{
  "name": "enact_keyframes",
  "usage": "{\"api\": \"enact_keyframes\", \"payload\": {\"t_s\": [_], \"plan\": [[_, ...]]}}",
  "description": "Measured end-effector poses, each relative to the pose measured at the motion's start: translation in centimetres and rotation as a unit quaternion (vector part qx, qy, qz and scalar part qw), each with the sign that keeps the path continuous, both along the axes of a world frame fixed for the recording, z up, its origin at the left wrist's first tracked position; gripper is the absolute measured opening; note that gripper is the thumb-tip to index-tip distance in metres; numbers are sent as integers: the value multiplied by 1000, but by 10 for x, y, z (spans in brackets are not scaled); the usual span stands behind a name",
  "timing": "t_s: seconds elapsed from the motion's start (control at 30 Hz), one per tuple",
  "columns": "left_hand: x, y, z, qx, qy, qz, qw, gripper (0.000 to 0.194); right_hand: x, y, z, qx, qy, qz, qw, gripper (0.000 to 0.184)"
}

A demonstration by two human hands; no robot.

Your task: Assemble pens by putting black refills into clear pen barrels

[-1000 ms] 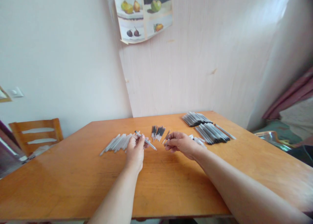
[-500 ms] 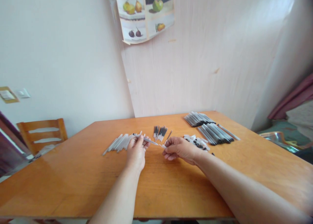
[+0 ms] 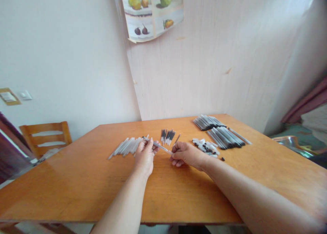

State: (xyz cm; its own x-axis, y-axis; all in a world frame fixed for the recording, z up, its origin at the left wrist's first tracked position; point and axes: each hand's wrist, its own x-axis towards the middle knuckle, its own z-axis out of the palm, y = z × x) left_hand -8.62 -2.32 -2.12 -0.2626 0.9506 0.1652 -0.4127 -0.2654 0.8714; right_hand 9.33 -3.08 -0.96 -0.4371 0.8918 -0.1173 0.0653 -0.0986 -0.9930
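My left hand (image 3: 145, 155) is closed on a thin grey pen (image 3: 156, 145) held just above the wooden table (image 3: 76, 183), its tip slanting down to the right. My right hand (image 3: 186, 154) is pinched at that tip, fingers curled on the pen's end or a small piece there that I cannot make out. Behind the left hand lies a row of pale pen barrels (image 3: 126, 147). A small bunch of dark refills (image 3: 167, 136) lies beyond the hands.
White and black caps (image 3: 205, 147) lie right of my right hand. Two piles of dark finished pens (image 3: 219, 132) sit at the far right of the table. A wooden chair (image 3: 44, 137) stands at the left, walls close behind.
My right hand moved left from near the refills to the pen's tip and closed on it. The left hand kept the pen and tilted it slightly.
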Motion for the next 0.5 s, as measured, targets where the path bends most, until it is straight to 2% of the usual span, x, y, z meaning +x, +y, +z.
{"api": "enact_keyframes", "payload": {"t_s": [0.5], "plan": [[2,0,-1,-7,16,-10,1000,33,-2,-1,1,18,31,-2,999,14]]}}
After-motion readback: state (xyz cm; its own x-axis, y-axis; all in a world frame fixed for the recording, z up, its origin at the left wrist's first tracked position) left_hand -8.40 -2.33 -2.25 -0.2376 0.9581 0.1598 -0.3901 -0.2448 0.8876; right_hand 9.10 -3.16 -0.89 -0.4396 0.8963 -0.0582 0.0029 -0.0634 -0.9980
